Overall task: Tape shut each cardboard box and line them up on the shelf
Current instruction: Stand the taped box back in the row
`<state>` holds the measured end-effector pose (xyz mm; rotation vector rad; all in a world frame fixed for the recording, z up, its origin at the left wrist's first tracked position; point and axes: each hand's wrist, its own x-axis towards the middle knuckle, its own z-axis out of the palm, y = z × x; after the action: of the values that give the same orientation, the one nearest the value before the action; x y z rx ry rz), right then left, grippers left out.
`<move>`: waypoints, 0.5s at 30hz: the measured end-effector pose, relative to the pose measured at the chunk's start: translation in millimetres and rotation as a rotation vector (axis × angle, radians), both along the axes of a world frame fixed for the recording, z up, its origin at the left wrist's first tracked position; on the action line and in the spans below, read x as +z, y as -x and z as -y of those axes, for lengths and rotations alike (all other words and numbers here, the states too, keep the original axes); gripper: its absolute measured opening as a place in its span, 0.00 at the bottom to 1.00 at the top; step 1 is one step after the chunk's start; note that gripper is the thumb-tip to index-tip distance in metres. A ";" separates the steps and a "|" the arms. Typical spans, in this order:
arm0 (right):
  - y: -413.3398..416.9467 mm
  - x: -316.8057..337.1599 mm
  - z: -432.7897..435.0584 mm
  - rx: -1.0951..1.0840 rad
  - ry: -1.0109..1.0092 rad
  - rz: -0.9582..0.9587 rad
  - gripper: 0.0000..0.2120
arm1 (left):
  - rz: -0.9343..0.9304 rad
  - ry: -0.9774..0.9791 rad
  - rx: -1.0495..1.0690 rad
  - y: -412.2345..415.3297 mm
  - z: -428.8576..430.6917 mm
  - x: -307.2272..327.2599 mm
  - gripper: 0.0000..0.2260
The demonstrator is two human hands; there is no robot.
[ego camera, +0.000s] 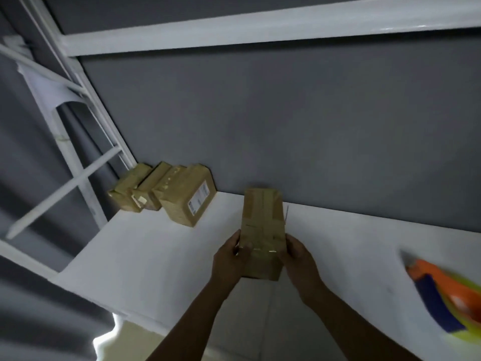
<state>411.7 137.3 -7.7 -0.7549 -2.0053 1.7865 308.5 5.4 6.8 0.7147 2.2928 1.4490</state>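
Box (263, 222) (taped) between left hand (229, 259), right hand (299, 259); three boxes (151, 187) shelved.

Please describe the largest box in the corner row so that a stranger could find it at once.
On the white shelf against the grey wall, three cardboard boxes stand in a row in the back left corner. It is the rightmost box, and the only one with a big white printed label on its side.
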 end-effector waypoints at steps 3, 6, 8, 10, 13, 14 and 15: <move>37.6 8.0 40.3 -0.015 0.004 -0.024 0.09 | -0.082 0.070 -0.045 54.3 35.8 0.8 0.16; 69.9 10.2 65.1 -0.027 0.014 -0.040 0.12 | -0.126 0.101 -0.104 95.2 57.6 2.0 0.14; 87.2 6.5 74.2 -0.052 0.015 -0.034 0.14 | -0.143 0.109 -0.142 116.1 63.2 -0.5 0.12; 103.9 -2.9 74.5 -0.086 0.033 -0.043 0.16 | -0.155 0.119 -0.157 133.4 62.9 -2.4 0.13; 129.3 -17.9 64.9 -0.122 0.056 -0.015 0.21 | -0.131 0.118 -0.167 156.2 55.9 -5.5 0.16; 138.5 -22.7 60.4 -0.126 0.055 0.004 0.21 | -0.123 0.126 -0.172 163.8 52.6 -6.1 0.16; 147.9 -25.9 56.5 -0.126 0.044 0.020 0.22 | -0.123 0.142 -0.176 172.7 49.1 -8.6 0.17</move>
<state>263.8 80.8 -33.6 -0.8953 -1.8912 1.7628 135.9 -43.6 -1.8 0.9592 2.3285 1.1813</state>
